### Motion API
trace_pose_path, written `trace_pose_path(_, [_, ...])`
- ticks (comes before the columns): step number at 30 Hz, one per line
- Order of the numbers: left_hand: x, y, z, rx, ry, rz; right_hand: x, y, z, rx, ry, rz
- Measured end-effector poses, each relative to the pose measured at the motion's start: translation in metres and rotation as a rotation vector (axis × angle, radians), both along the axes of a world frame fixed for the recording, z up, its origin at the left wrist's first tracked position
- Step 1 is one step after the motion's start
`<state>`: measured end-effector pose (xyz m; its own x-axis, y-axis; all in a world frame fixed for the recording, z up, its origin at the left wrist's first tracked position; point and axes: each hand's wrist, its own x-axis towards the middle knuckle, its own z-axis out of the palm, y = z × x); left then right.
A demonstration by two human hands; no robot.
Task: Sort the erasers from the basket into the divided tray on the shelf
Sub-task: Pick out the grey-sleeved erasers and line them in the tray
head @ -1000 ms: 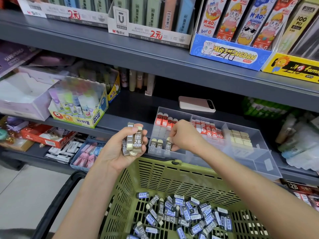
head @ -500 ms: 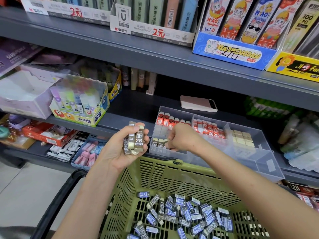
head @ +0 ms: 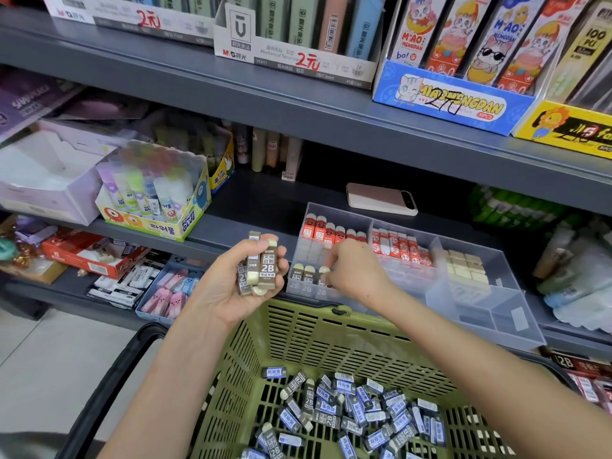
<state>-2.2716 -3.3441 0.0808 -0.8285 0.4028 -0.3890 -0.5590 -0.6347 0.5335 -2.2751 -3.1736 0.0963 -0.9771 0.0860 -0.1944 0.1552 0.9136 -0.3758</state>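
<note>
My left hand (head: pixel 241 286) grips a small bundle of brown-sleeved 2B erasers (head: pixel 260 268) above the green basket (head: pixel 331 329). My right hand (head: pixel 351 268) reaches into the front left compartment of the clear divided tray (head: pixel 477 313) on the shelf, its fingers curled at a brown 2B eraser (head: pixel 323 276) standing in a short row there. Red-sleeved erasers (head: pixel 326 231) fill the back compartments and plain cream erasers (head: pixel 463 268) lie further right. Several blue and grey sleeved erasers (head: pixel 357 409) lie loose on the basket floor.
A pink phone (head: pixel 381 198) lies on the shelf behind the tray. A glue stick box (head: pixel 155 200) stands to the left. Boxes of pencil leads (head: pixel 291 44) sit on the upper shelf. The basket's black handle (head: pixel 99 392) hangs at the left.
My right hand has stayed at the brown eraser row in the tray, shifting slightly. My left hand keeps the same bundle.
</note>
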Motion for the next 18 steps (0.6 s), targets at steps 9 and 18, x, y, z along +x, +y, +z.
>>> trace_pose_path(9, [0.0, 0.001, 0.0, 0.005, -0.013, 0.012, -0.003, 0.005, 0.015, -0.036, -0.199, 0.098])
trace_pose_path(18, [0.0, 0.003, 0.002, 0.0, 0.011, 0.002, 0.028, -0.027, 0.047, -0.22, 0.28, 0.389])
